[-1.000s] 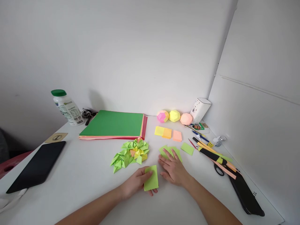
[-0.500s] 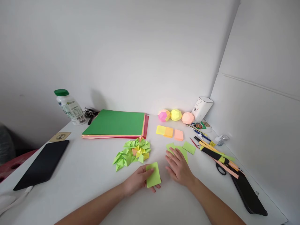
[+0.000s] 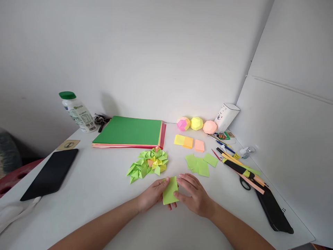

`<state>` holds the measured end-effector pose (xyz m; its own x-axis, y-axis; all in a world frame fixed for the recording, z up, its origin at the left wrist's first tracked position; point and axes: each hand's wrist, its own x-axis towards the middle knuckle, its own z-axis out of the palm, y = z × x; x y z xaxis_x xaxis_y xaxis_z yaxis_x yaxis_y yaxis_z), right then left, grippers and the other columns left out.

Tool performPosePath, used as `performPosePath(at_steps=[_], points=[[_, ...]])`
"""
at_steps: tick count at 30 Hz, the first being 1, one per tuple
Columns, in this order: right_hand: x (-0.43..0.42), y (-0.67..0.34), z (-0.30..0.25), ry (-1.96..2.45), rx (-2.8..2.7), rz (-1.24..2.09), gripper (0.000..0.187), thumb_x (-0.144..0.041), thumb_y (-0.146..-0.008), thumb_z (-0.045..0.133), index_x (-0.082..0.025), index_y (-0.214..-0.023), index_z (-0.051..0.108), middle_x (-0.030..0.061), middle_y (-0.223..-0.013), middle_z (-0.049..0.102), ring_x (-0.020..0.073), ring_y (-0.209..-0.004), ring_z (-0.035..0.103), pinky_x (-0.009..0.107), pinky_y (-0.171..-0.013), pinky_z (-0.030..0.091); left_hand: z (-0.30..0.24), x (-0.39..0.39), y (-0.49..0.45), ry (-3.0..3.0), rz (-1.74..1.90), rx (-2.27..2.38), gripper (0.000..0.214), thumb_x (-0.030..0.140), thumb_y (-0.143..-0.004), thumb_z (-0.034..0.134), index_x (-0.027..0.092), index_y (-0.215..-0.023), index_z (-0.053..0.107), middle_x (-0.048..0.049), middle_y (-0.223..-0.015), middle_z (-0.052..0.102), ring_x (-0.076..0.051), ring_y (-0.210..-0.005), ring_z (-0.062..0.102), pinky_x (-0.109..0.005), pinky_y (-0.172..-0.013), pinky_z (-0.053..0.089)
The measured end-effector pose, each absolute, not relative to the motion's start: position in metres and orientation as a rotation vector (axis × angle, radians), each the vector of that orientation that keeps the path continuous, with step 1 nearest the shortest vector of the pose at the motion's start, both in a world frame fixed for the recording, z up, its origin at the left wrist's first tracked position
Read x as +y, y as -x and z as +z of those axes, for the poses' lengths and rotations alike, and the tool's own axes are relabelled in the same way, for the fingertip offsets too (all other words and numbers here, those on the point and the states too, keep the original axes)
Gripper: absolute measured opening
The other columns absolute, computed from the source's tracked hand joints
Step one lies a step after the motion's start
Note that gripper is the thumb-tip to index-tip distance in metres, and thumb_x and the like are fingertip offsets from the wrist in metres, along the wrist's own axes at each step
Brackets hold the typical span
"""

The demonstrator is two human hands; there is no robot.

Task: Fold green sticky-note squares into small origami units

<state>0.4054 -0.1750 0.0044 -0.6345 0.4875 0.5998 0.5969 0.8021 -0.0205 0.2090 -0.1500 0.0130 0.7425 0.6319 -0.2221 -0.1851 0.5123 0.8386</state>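
Note:
My left hand (image 3: 155, 194) is closed on a light green sticky note pad (image 3: 170, 191), its thumb on top and fingers underneath. At the pad's right side is my right hand (image 3: 195, 194), fingers apart, with the thumb tip at the pad's edge. Just beyond lie several loose green sticky notes (image 3: 203, 167), partly overlapping. Left of them spreads a pile of folded paper pieces (image 3: 145, 164), mostly green with some yellow and orange.
Yellow and orange note pads (image 3: 187, 142) and a peach pad (image 3: 199, 146) lie farther back, before paper balls (image 3: 196, 123). Coloured sheets (image 3: 130, 130), a bottle (image 3: 79, 114) and a tablet (image 3: 50, 175) are left. Right are a cutter (image 3: 236, 167), scissors (image 3: 245, 183) and a black case (image 3: 274, 211).
My right hand has come back from above the loose green notes to the pad in my left hand. Those notes now show fully. The view has tilted slightly.

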Motion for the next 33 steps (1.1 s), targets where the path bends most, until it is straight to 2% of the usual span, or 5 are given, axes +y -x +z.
performPosePath(at_steps=[9, 16, 20, 25, 33], points=[[-0.178, -0.405, 0.017, 0.738, -2.463, -0.005, 0.026, -0.013, -0.081, 0.047, -0.020, -0.102, 0.061, 0.0118, -0.130, 0.044, 0.0272, -0.123, 0.037, 0.047, -0.094, 0.044, 0.013, -0.153, -0.208, -0.937, 0.476, 0.557, 0.062, 0.063, -0.084, 0.025, 0.011, -0.084, 0.058, -0.0119, -0.070, 0.067, -0.023, -0.062, 0.066, -0.033, -0.055, 0.049], [-0.177, -0.407, 0.012, 0.753, -2.399, 0.061, 0.028, -0.010, -0.076, 0.048, -0.018, -0.101, 0.060, 0.0131, -0.133, 0.040, 0.0278, -0.123, 0.039, 0.046, -0.094, 0.043, 0.009, -0.153, -0.205, -0.947, 0.485, 0.485, 0.027, 0.039, -0.087, 0.043, 0.014, -0.089, 0.053, -0.0088, -0.076, 0.067, -0.021, -0.061, 0.064, -0.032, -0.056, 0.047], [-0.180, -0.404, 0.013, 0.703, -2.363, 0.126, 0.028, -0.019, -0.077, 0.051, -0.016, -0.104, 0.057, 0.0153, -0.135, 0.036, 0.0304, -0.122, 0.039, 0.049, -0.094, 0.041, 0.011, -0.156, -0.207, -1.005, 0.477, 0.528, 0.032, 0.046, -0.087, 0.042, 0.015, -0.091, 0.050, -0.0047, -0.064, 0.065, -0.019, -0.059, 0.063, -0.031, -0.058, 0.047], [-0.180, -0.403, 0.015, 0.746, -2.363, 0.137, 0.018, -0.029, -0.084, 0.055, -0.016, -0.095, 0.058, 0.0168, -0.131, 0.039, 0.0275, -0.118, 0.043, 0.043, -0.094, 0.042, 0.011, -0.156, -0.209, -1.010, 0.465, 0.527, 0.036, 0.049, -0.086, 0.043, 0.015, -0.091, 0.053, -0.0070, -0.074, 0.067, -0.022, -0.069, 0.065, -0.030, -0.057, 0.047], [-0.178, -0.406, 0.016, 0.753, -2.384, 0.070, 0.032, -0.043, -0.076, 0.063, -0.017, -0.095, 0.059, 0.0161, -0.132, 0.039, 0.0285, -0.118, 0.043, 0.045, -0.093, 0.042, 0.011, -0.155, -0.207, -0.952, 0.460, 0.505, 0.046, 0.051, -0.088, 0.035, 0.012, -0.098, 0.058, -0.0106, -0.077, 0.067, -0.023, -0.070, 0.064, -0.032, -0.055, 0.047]])
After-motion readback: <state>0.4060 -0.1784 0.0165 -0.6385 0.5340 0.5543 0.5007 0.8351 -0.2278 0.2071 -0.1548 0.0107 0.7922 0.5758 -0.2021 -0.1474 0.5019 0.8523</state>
